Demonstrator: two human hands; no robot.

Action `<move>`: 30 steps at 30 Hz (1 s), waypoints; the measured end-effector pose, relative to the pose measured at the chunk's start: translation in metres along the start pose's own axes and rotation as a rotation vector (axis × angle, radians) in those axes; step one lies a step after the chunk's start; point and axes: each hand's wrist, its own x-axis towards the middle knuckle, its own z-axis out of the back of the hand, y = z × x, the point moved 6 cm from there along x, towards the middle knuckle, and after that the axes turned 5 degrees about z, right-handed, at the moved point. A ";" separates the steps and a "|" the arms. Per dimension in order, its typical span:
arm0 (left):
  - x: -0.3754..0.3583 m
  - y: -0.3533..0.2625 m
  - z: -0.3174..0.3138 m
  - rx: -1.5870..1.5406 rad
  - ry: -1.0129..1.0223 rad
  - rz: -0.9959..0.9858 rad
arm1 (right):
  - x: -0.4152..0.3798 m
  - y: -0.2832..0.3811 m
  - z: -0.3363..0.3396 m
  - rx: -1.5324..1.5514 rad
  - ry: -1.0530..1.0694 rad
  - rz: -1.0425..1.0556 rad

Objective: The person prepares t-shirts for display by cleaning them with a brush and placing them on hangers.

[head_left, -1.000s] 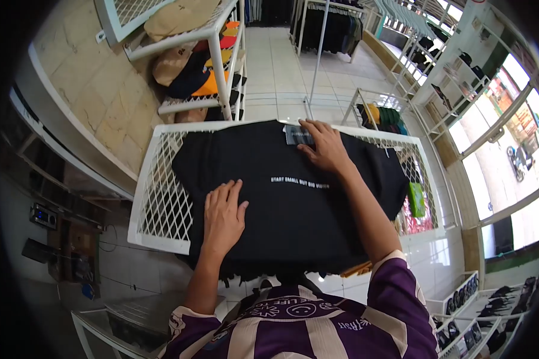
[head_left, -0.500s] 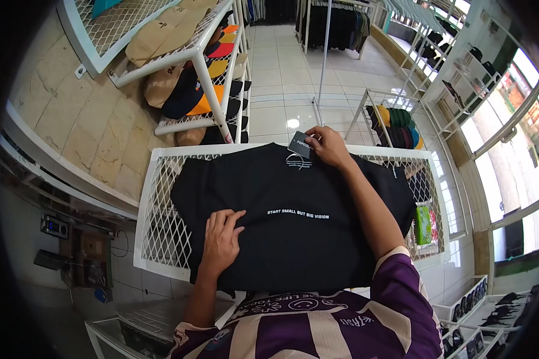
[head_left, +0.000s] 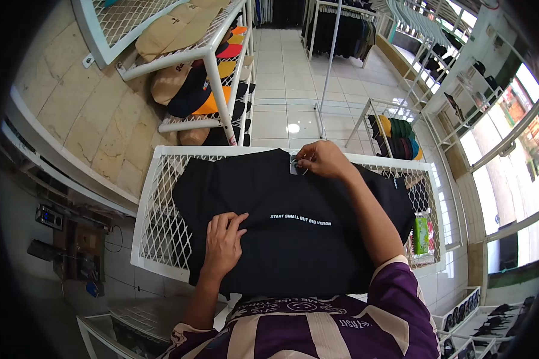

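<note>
A black shirt (head_left: 293, 251) with white lettering across it lies spread over a white mesh-topped table (head_left: 161, 203). At the collar, my right hand (head_left: 324, 160) pinches the hang tag (head_left: 294, 164) near its string; the tag hangs against the neckline, partly hidden by the fingers. My left hand (head_left: 224, 244) rests flat on the left part of the shirt, fingers apart, holding nothing.
Caps (head_left: 188, 27) fill a white rack at the upper left. A green packet (head_left: 421, 234) lies at the table's right side. Beyond the table stand a small rack of folded-looking colored caps (head_left: 395, 139) and a clothes rail (head_left: 341, 30).
My right hand has lowered slightly and turned the tag down toward the collar, so its printed face no longer shows. My left hand stays on the shirt. The view has shifted a little.
</note>
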 end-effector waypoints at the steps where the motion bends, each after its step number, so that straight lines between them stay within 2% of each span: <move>1: -0.001 0.000 0.000 0.011 -0.004 -0.009 | 0.002 -0.001 -0.003 -0.104 -0.039 0.036; 4: -0.003 -0.001 0.001 0.016 -0.030 -0.034 | 0.004 0.004 -0.005 -0.283 -0.084 0.020; 8: -0.004 -0.003 0.001 0.020 -0.086 -0.025 | -0.001 0.022 0.019 -0.199 -0.167 0.026; 9: -0.005 -0.009 0.004 0.018 -0.093 -0.025 | -0.002 0.031 0.029 -0.140 -0.233 0.043; 10: -0.006 -0.024 0.011 0.048 -0.151 -0.117 | -0.004 0.042 0.040 -0.079 -0.299 0.061; 11: -0.008 -0.035 0.018 0.079 -0.209 -0.210 | -0.009 0.057 0.051 -0.101 -0.374 0.127; 12: -0.010 -0.035 0.017 0.079 -0.219 -0.210 | -0.013 0.069 0.064 -0.167 -0.513 0.220; 14: -0.015 -0.031 -0.009 0.006 -0.051 -0.345 | -0.033 0.107 0.096 -0.187 -0.705 0.292; 15: -0.016 -0.026 -0.017 -0.016 -0.028 -0.350 | -0.039 0.121 0.111 -0.167 -0.811 0.429; 16: -0.017 -0.025 -0.018 -0.016 -0.030 -0.358 | -0.053 0.142 0.125 -0.266 -0.859 0.401; 18: -0.016 -0.025 -0.016 -0.021 -0.039 -0.337 | -0.077 0.178 0.143 -0.348 -1.010 0.492; 23: -0.018 -0.046 0.010 -0.050 -0.049 -0.395 | -0.149 0.251 0.157 -0.405 -1.150 0.601; 25: -0.034 -0.095 0.087 0.018 -0.614 -0.518 | -0.183 0.274 0.160 -0.420 -1.176 0.625; 26: -0.039 -0.116 0.119 0.056 -0.780 -0.555 | -0.200 0.285 0.159 -0.417 -1.193 0.652; 27: -0.037 -0.133 0.140 0.068 -0.835 -0.548 | -0.217 0.295 0.160 -0.424 -1.211 0.673; 30: -0.022 -0.172 0.172 0.125 -0.753 -0.584 | -0.256 0.318 0.161 -0.424 -1.214 0.699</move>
